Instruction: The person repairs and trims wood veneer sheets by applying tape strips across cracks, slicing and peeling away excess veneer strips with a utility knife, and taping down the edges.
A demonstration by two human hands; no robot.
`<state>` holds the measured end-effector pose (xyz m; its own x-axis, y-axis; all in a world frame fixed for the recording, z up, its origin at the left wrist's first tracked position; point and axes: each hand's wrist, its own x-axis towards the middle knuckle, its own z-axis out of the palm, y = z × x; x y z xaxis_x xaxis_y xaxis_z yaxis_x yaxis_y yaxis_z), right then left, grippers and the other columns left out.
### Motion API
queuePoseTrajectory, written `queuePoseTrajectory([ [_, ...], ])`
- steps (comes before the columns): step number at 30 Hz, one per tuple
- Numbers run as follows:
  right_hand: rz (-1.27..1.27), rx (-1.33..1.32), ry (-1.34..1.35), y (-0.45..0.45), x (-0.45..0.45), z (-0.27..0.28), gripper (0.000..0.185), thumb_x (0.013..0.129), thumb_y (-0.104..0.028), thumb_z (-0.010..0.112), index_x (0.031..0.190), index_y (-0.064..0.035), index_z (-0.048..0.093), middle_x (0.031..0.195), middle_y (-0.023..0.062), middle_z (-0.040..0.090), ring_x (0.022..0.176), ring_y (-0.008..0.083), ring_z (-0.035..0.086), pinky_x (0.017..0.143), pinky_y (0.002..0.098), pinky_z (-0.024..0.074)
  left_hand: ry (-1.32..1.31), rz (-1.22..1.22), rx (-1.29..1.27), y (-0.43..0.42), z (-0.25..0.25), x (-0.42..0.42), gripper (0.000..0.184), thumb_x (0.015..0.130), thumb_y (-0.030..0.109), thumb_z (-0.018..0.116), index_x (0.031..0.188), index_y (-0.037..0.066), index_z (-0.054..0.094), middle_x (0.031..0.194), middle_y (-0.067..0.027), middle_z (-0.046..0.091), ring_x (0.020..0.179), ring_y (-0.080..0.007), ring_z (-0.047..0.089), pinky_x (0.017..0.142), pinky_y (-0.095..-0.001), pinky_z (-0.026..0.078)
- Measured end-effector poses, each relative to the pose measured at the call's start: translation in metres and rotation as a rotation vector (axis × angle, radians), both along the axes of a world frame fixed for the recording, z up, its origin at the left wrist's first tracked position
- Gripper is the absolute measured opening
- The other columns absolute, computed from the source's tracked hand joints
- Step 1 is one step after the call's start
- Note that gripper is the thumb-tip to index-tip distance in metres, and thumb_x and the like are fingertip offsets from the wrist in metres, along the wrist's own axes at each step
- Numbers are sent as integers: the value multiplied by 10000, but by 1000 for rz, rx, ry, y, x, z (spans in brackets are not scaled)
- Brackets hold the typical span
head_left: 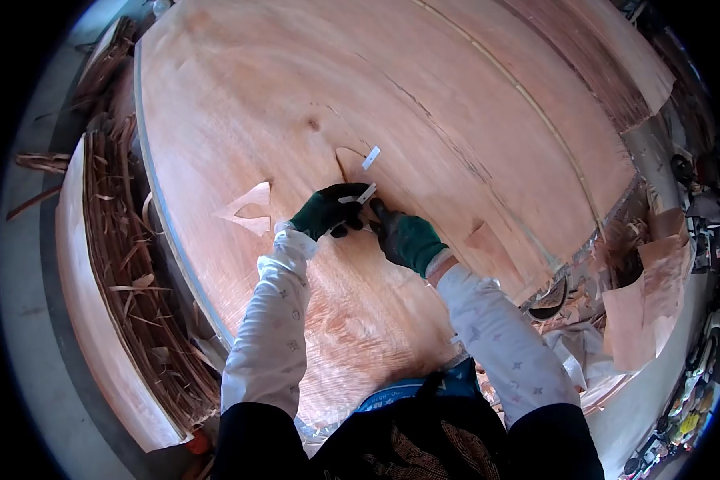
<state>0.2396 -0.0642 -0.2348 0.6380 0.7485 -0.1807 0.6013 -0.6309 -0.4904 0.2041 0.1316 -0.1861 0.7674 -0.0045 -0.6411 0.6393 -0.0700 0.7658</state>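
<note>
Both my hands wear dark green and black gloves over white patterned sleeves. My left hand (pixel 330 211) is closed low over a large wood veneer sheet (pixel 248 120), with a short white tape strip (pixel 366 194) at its fingertips. Close beside it, my right hand (pixel 410 240) has its fingers pinched together; what they hold is hidden. Just beyond the hands, a second white tape piece (pixel 371 158) lies on the sheet near a curved split (pixel 342 163). To the left rests a torn, forked veneer scrap (pixel 252 210).
Stacked veneer (pixel 72 232) and shredded strips (pixel 140 296) stand along the left. A long narrow strip (pixel 528 94) crosses the sheet at the right. Veneer offcuts (pixel 644 308) and a dark, curved object (pixel 550 300) lie by the right edge.
</note>
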Motion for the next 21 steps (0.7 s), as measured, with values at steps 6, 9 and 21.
queuePoseTrajectory([
  [6,-82,373,-30,-5,16,-4,424,848,-186,590,1268,-146,552,959,147,663,828,339,647,695,458,505,-36,11,-14,2,-4,-4,411,934,144,556,1344,170,530,968,-19,681,706,-112,660,536,-231,489],
  [9,-41,310,-226,4,18,11,347,846,-193,598,1191,-158,605,1045,99,638,922,290,626,682,446,493,-38,41,-68,4,-7,-8,455,909,115,591,1354,171,518,981,-28,679,717,-110,659,536,-235,499],
  [21,183,-46,-626,30,-6,-13,419,828,-291,610,1237,-213,562,1219,84,533,1152,278,477,697,422,482,-207,478,-77,-9,-17,-72,347,875,75,602,1197,-30,528,901,-131,649,718,-220,687,496,-331,559],
])
